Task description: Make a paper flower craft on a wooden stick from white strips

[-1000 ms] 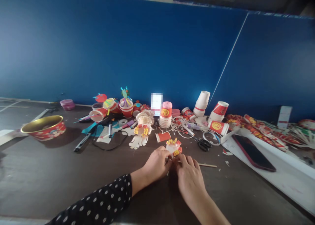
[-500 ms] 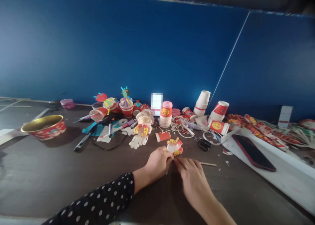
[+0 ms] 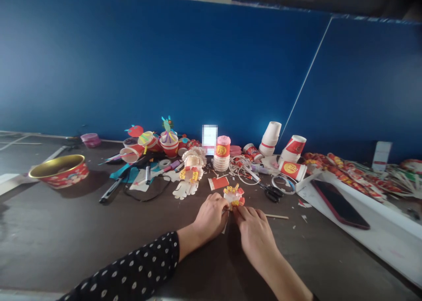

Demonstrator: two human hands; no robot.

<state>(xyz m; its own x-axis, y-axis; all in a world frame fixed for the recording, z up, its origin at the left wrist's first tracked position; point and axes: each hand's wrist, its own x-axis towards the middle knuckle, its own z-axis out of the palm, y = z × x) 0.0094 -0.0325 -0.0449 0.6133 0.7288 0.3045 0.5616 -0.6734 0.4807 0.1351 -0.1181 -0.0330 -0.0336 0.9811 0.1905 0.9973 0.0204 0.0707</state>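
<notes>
My left hand (image 3: 211, 215) is closed in a pinch near the middle of the table. Below its fingertips a narrow white paper strip (image 3: 225, 227) sticks out. My right hand (image 3: 253, 228) lies beside it, fingers bent together over a thin wooden stick (image 3: 277, 216), whose far end shows to the right. The fingertips of both hands nearly meet and hide what is between them. Just beyond them sits a small cut-paper piece (image 3: 234, 195) with red and yellow curled edges. Farther back lie a red-and-white paper piece (image 3: 218, 183) and a frilled paper figure (image 3: 192, 169).
Black-handled scissors (image 3: 273, 194) and a tape roll (image 3: 284, 184) lie to the right. A white tray (image 3: 372, 244) holds a phone (image 3: 339, 204). Stacked paper cups (image 3: 272, 138) stand at the back. A gold-lined bowl (image 3: 59, 171) and a marker (image 3: 112, 190) are at left.
My hands have shifted slightly, with the left fingertips a little lower. More of the white strip shows beneath my left hand. The stick's visible end has moved slightly left and up.
</notes>
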